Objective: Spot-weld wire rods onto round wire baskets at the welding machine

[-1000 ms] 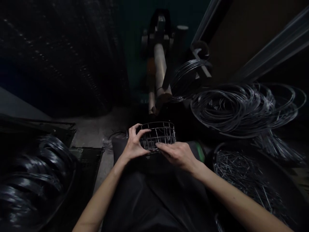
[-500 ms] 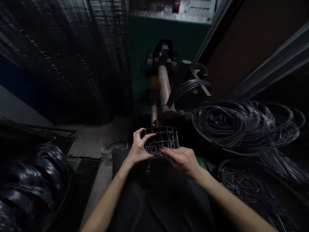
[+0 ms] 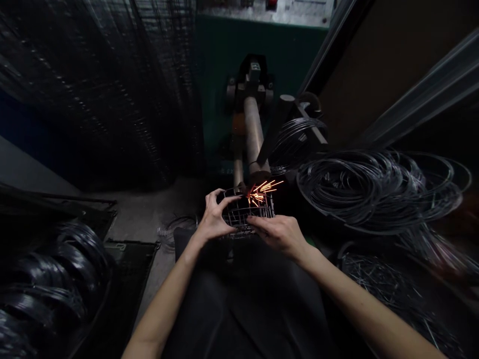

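A small round wire basket (image 3: 245, 214) is held in front of me, over my dark-clad lap. My left hand (image 3: 213, 219) grips its left side, fingers curled over the rim. On the near right side my right hand (image 3: 279, 233) holds the basket, fingers pressed on the wires. The basket's far rim sits under the tip of a brown machine arm (image 3: 253, 134), where orange sparks (image 3: 260, 192) fly out to the right.
The green machine body (image 3: 254, 55) stands behind the arm. A big pile of wire rings (image 3: 374, 187) lies at right, with short wire pieces (image 3: 389, 294) below it. Dark coiled stacks (image 3: 48, 279) sit at left, and wire mesh (image 3: 112, 85) hangs at upper left.
Both hands have lifted the basket slightly up to the machine arm's tip, and sparks now burst at its far rim. The view has tilted up a little since the earliest frame.
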Tool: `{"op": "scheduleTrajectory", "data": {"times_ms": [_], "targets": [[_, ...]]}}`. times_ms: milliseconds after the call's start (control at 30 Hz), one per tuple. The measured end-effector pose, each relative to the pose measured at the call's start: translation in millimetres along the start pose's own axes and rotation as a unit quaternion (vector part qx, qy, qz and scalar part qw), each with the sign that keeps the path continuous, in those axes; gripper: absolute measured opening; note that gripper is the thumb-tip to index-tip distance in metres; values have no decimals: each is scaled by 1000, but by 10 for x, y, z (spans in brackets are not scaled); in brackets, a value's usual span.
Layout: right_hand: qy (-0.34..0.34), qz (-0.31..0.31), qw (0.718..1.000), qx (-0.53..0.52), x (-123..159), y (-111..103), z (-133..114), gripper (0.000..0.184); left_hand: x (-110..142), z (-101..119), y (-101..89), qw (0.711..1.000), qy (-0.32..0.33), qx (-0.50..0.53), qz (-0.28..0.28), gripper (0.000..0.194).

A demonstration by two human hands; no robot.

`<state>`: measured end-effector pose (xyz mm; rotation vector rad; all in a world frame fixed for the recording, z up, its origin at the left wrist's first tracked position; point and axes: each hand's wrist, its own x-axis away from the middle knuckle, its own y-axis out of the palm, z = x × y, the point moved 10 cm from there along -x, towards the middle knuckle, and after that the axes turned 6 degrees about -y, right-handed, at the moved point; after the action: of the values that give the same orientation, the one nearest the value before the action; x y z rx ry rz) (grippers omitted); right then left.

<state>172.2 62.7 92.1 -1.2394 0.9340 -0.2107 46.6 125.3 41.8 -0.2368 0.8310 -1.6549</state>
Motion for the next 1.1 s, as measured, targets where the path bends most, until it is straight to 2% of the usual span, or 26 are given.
{"op": "scheduleTrajectory", "data": {"times_ms": [200,333,600,733,867,1000,1100], "targets": [[67,-98,993,-8,-13,134,149,23,-70,-21,-41,1000,-27,-6,-11,80],[124,-111,986,-7,-96,202,338,23,-235,-82,-46,999,-38,1,-7,80],[172,13,985,-22,-31,23,478,20,-388,-164,-68,999,-36,15,-1,78],[224,31,973,-42,-74,30,649,15,-497,-252,-104,998,-53,20,2,77],[246,41,965,-79,-198,120,798,15,-649,-318,-117,998,-56,22,-3,78],[253,46,963,-86,-227,125,815,20,-700,-315,-142,999,-41,16,1,76],[262,68,958,-97,-103,-92,783,27,-629,-357,-150,999,-24,21,-16,100]]}}
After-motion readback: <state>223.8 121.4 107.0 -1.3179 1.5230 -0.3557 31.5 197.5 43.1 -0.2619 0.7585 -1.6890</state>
